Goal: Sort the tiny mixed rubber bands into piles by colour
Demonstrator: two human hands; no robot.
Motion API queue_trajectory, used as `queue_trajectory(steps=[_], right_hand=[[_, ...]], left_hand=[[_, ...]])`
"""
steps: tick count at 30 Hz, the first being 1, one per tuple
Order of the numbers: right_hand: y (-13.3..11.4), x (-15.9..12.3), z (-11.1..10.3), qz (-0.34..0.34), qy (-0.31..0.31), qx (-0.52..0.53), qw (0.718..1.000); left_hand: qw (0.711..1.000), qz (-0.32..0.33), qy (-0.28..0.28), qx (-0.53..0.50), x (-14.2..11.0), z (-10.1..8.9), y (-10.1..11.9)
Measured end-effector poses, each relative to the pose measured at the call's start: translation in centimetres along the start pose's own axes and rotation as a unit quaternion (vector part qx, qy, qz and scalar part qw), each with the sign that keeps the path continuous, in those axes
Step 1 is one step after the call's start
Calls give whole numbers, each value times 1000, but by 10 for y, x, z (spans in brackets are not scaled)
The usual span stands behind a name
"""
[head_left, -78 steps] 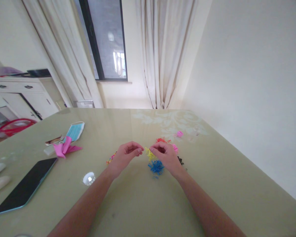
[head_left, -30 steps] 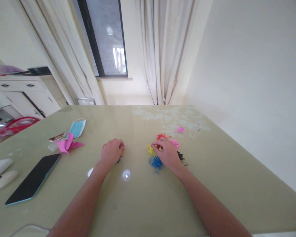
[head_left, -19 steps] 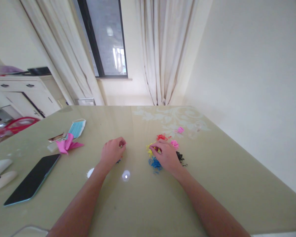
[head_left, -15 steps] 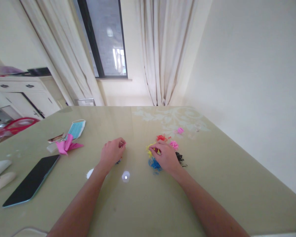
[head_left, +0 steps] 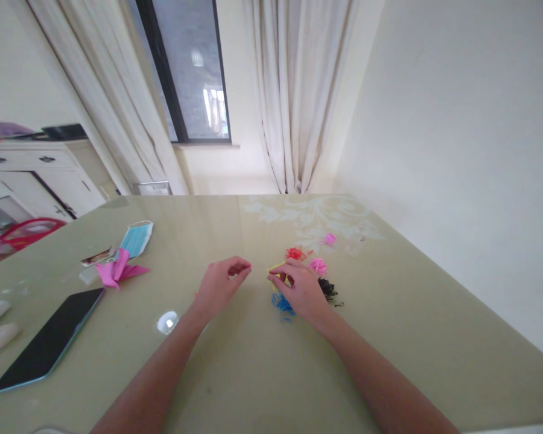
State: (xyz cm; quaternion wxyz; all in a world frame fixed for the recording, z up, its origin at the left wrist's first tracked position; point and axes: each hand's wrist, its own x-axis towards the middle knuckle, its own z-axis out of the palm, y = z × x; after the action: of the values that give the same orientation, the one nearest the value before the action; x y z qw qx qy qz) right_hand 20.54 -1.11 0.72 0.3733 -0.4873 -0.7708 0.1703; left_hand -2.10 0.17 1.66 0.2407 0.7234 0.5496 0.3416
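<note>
The small rubber bands lay in loose heaps by colour on the bench, mostly in front of and around the right hand. The yellow bands were partly hidden by its fingers, with the blue bands on the near side, the red bands beyond, and the pink bands and black bands to the right.

The right hand's thumb and forefinger were drawn close together in a narrow pinch; whether a band was caught there could not be told. The left hand, well apart from the heaps, had its thumb and finger curled almost tip to tip, and its grip was too small to read.

Each band looked thin, soft and springy, likely almost weightless and hard to damage with a light touch, though apt to tangle with its neighbours. A fingertip pinch on one exposed loop at a heap's edge seemed the surest hold. The bench's glossy, smooth top, with a pale leafy pattern at the far end, would probably let a loose band slide.

To the left lay a crisply creased pink paper figure, a pleated blue mask and a flat, dark-screened device.
</note>
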Motion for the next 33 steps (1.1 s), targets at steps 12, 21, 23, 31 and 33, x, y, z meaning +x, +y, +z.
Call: queue_trajectory(steps=[12, 21, 23, 31, 33], right_hand=[[-5, 1, -5, -6, 15, 126, 992], [-6, 2, -15, 30, 9, 219, 975], [-9, 2, -25, 47, 9, 297, 954], [-25, -8, -66, 21, 63, 425, 903], [-26, -9, -71, 21, 87, 420, 903]], left_hand=[[989, 26, -62, -129, -13, 17, 29], [983, 8, -76, -166, -11, 13, 25], [995, -1, -40, -86, -8, 8, 17], [923, -55, -48, 378, -6, 2, -18], [927, -56, -59, 366, -4, 2, -20]])
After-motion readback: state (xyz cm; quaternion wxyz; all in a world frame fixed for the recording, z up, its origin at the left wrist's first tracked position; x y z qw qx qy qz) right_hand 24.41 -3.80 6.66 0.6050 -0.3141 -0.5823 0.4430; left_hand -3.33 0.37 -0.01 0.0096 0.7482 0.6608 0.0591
